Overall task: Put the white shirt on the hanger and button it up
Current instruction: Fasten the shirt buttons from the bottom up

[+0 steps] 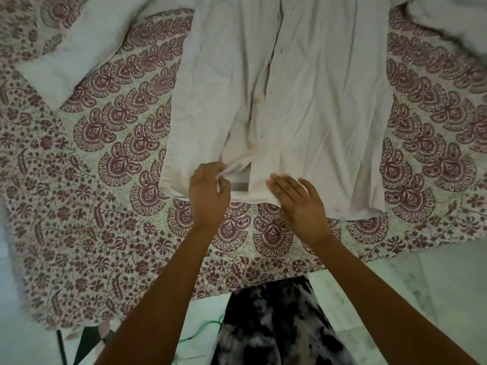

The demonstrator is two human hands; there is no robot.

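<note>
The white shirt [316,96] lies spread flat on the patterned bedspread, hem toward me and collar end out of view at the top. Its front placket runs down the middle, and several pale buttons [252,146] show along the left panel. My left hand [208,196] pinches the lower corner of the left front panel near the hem and bunches the cloth. My right hand [297,201] rests flat, fingers spread, on the hem of the right front panel. A dark gap shows between the two panels at the hem. No hanger is visible.
The maroon-and-cream printed bedspread [105,206] covers the bed. A sleeve of the shirt [66,59] stretches to the upper left. The pale floor [434,285] lies below the bed edge, with a green cord [208,325] and my dark patterned garment [276,325].
</note>
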